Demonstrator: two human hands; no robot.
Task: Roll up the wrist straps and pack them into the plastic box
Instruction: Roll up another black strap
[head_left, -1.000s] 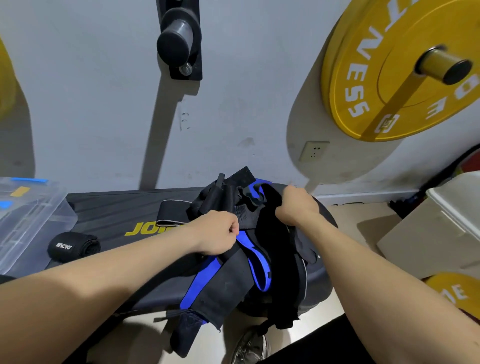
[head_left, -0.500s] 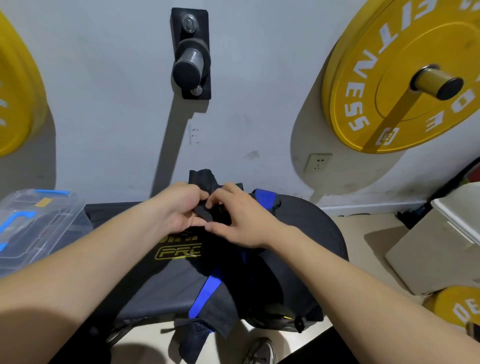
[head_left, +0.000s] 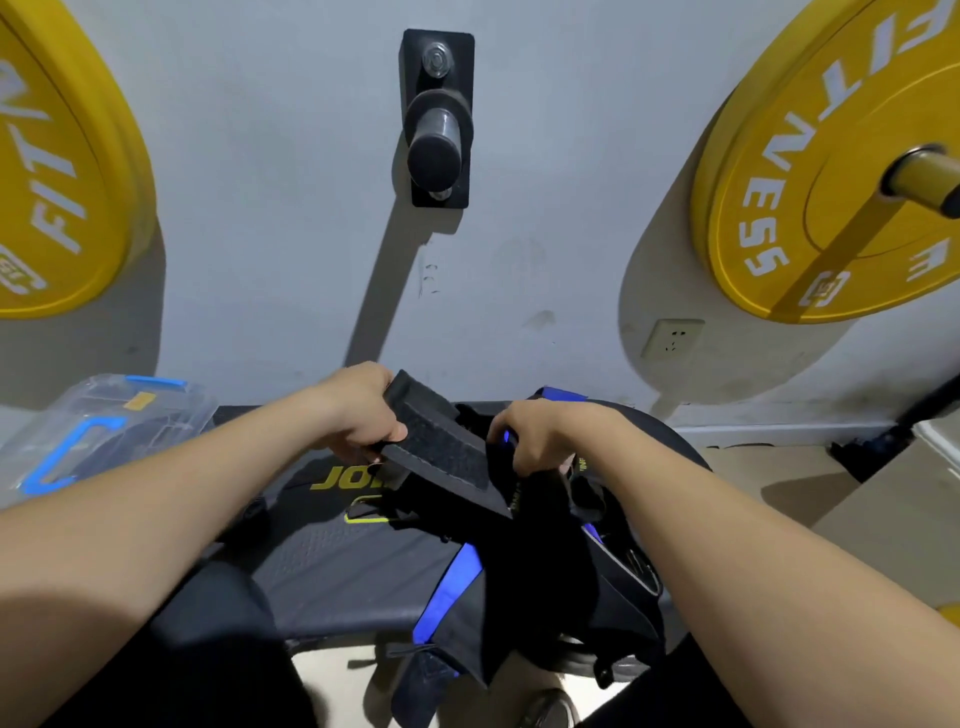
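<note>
The plastic box (head_left: 171, 410) runs off the left edge; straps (head_left: 540, 519) hide the right hand's (head_left: 545, 434) fingertips.

The pile of straps (head_left: 524, 561) lies on the right end of the bench (head_left: 332, 561), one wrist strap (head_left: 447, 457) raised over its middle, the plastic box (head_left: 104, 415) at its left — and a peg (head_left: 435, 150) on the wall (head_left: 545, 156) behind it.

A bare stretch of the black padded bench (head_left: 332, 566) is lying open between the transparent plastic box with blue handle (head_left: 104, 431) at its left end and the heap of black and blue fabric straps (head_left: 530, 561) crowding its right end. The grey wall (head_left: 545, 156) is closing off the far edge, a black metal peg (head_left: 435, 156) jutting above.
</note>
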